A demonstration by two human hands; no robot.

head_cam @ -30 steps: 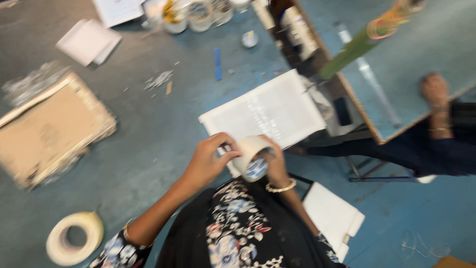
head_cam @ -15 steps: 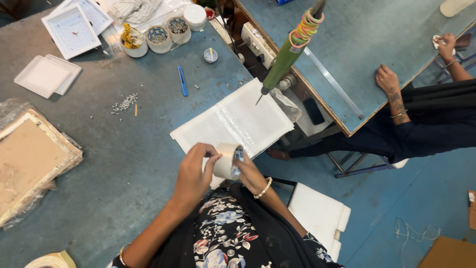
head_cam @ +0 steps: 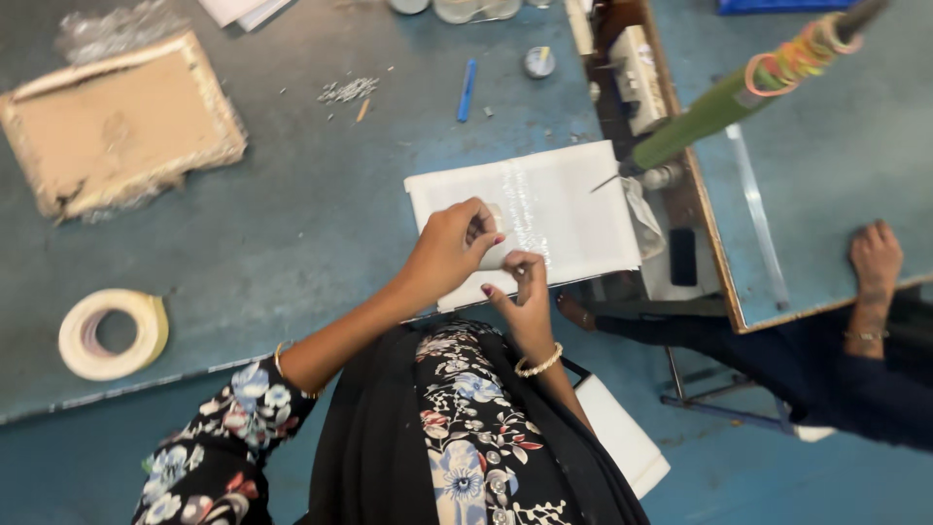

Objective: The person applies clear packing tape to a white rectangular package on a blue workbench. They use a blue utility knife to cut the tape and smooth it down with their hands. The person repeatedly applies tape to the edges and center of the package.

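Note:
My left hand (head_cam: 449,251) is curled over a pale tape roll (head_cam: 499,255), which is mostly hidden under its fingers, at the near edge of a white flat packet (head_cam: 573,209). The packet lies on the grey-blue table (head_cam: 321,204), and a shiny strip of clear tape (head_cam: 523,199) runs across it. Just to the right, my right hand (head_cam: 520,292), with a beaded bracelet at the wrist, pinches the tape end between thumb and forefinger at the packet's near edge. The two hands almost touch.
A large tape roll (head_cam: 112,333) lies at the near left and a brown framed board (head_cam: 117,122) at the far left. A blue pen (head_cam: 467,90) and a small round tin (head_cam: 537,61) lie further back. At right are a green rod (head_cam: 714,112) and another person's hand (head_cam: 875,258) on a glass-topped table (head_cam: 807,58).
My hands, which held the tape roll up in plain view, are now down on the packet's near edge and cover the roll. The view has shifted, and the brown board and large roll show again.

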